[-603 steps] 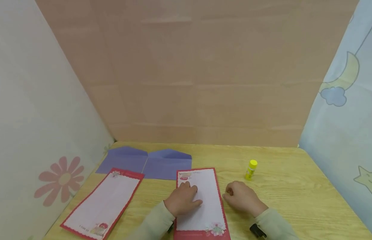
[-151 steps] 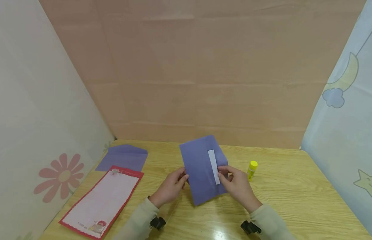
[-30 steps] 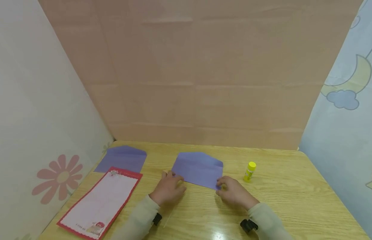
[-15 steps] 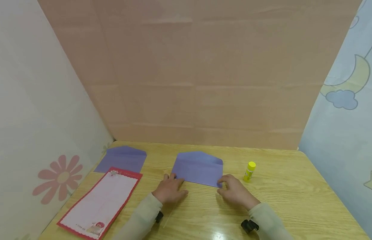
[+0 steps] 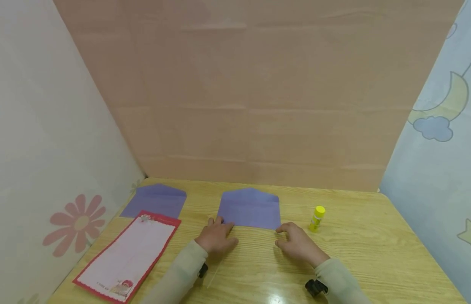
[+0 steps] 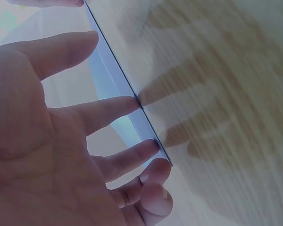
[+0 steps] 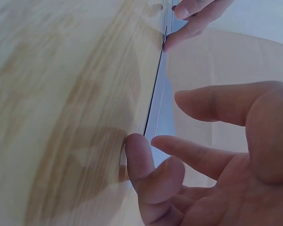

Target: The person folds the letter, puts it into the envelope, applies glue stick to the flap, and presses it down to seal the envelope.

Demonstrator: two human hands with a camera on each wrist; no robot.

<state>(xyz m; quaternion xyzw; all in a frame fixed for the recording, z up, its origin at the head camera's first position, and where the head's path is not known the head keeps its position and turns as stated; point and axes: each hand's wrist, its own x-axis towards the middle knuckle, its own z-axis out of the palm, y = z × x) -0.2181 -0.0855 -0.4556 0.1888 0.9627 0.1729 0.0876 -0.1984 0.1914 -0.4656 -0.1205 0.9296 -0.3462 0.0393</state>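
A purple envelope (image 5: 250,210) lies flat at the middle of the table, its pointed flap unfolded away from me. My left hand (image 5: 216,237) has its fingers spread, and two fingertips touch the envelope's near edge toward the left corner. In the left wrist view the envelope's edge (image 6: 118,77) runs right under those fingertips. At the near right corner is my right hand (image 5: 297,243), fingers loosely bent and thumb apart. The right wrist view has its fingertips (image 7: 162,141) right at the edge, pinching nothing. What is inside the envelope is hidden.
A second purple envelope (image 5: 159,202) lies at the back left. In front of it is a red-bordered sheet of letter paper (image 5: 127,253), slightly overlapping it. A yellow glue stick (image 5: 317,218) stands upright right of my right hand. Walls (image 5: 266,105) enclose the table's back and sides.
A second letter sheet lay under my left hand at first; later both hands held the envelope with a white strip showing. Now the envelope lies flat, nudged away and straightened during the last second.
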